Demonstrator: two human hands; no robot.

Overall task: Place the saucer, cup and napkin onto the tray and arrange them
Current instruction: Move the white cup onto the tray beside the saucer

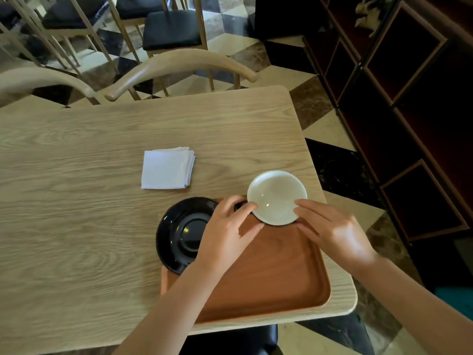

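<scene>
Both hands are on the cup [277, 197] at the far right corner of the tray [276, 272], right of centre in the frame: the left hand [225, 234] has its fingers [249, 207] curled round the cup's left side where a dark handle seems to peek out, and the right hand [332, 229] rests its fingers [304, 204] against the right rim, so the cup is pinched between the two. The step in hand looks like setting the cup down, and it would go best if the cup were carried level and low over to the saucer [183, 234], then lowered straight into the saucer's sunken ring with the handle turned to a tidy side, the fingers loosening only once it sits flat. The saucer is black and glossy and overhangs the tray's left edge in the lower middle of the frame, so it likely wants nudging fully inside first. The cup is white inside, dark outside, wide and shallow, and appears empty. The napkin [167, 168], a white folded square, lies on the desk [76, 175] above and left of the tray, well apart from it, still to be brought over.
</scene>
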